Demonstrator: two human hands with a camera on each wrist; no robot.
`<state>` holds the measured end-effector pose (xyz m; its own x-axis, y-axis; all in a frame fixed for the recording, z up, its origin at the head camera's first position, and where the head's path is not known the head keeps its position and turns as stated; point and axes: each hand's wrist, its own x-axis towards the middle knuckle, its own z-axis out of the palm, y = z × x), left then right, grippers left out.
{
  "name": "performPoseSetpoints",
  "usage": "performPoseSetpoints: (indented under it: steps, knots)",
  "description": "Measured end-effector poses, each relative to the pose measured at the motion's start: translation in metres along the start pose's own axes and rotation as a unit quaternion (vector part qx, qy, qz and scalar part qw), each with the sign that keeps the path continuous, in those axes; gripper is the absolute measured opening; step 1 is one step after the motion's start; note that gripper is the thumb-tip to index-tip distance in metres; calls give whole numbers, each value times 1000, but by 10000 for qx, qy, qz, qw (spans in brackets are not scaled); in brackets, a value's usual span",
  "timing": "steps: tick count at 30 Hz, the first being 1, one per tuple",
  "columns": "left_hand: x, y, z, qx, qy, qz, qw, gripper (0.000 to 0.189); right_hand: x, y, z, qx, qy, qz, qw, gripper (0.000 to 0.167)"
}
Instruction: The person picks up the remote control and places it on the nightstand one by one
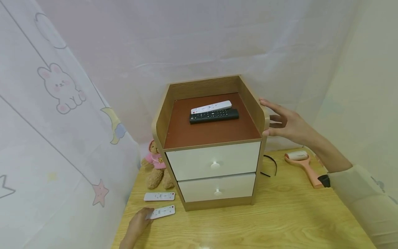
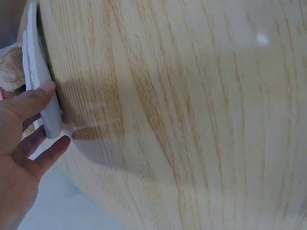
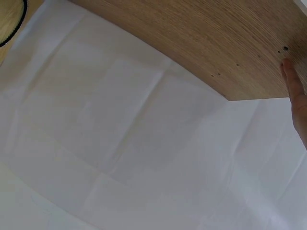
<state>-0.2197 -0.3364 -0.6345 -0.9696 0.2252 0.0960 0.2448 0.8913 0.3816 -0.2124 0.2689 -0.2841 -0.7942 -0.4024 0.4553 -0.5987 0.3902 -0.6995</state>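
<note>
My left hand [image 1: 138, 221] pinches the near end of a white remote control [image 1: 164, 211] low over the table, beside the cabinet's front left corner. In the left wrist view, the thumb lies on one face of that remote [image 2: 44, 103] and the fingers sit around its end. A second white remote [image 1: 159, 196] lies just behind it. With fingers spread, my right hand [image 1: 289, 126] rests against the right side panel of a small wooden cabinet [image 1: 214, 206]. The right wrist view shows a fingertip on the panel [image 3: 192, 43]. On the cabinet top lie a white remote [image 1: 211, 107] and a black remote [image 1: 214, 116].
Two white drawers [image 1: 192, 166] with round knobs are closed in the cabinet. A teddy bear [image 1: 158, 166] in pink sits left of it. To the right are a thin black headband [image 1: 275, 164] and a lint roller [image 1: 308, 167]. White cloth [image 1: 214, 41] hangs behind.
</note>
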Motion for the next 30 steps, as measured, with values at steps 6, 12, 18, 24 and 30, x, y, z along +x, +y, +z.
performPoseSetpoints:
  steps: [6, 12, 18, 24, 30]
  knots:
    - [-6, 4, -5, -83, 133, 145, 9998, 42, 0, -1, 0, -18, 74, 116, 9999, 91]
    - [-10, 3, -8, -109, 243, 84, 9996, 42, -1, 1, 1, -81, 68, 133, 9999, 91]
    - [-10, 1, -16, -136, 696, 181, 9973, 43, -4, 1, 2, -57, 73, 87, 9999, 91]
    - [-9, 9, -32, -64, 1106, 476, 9927, 47, -3, 0, 3, 22, 77, 123, 9999, 92]
    - [-5, 15, -45, 75, 1562, 835, 9842, 49, -1, 0, 2, 21, 83, 60, 9999, 91]
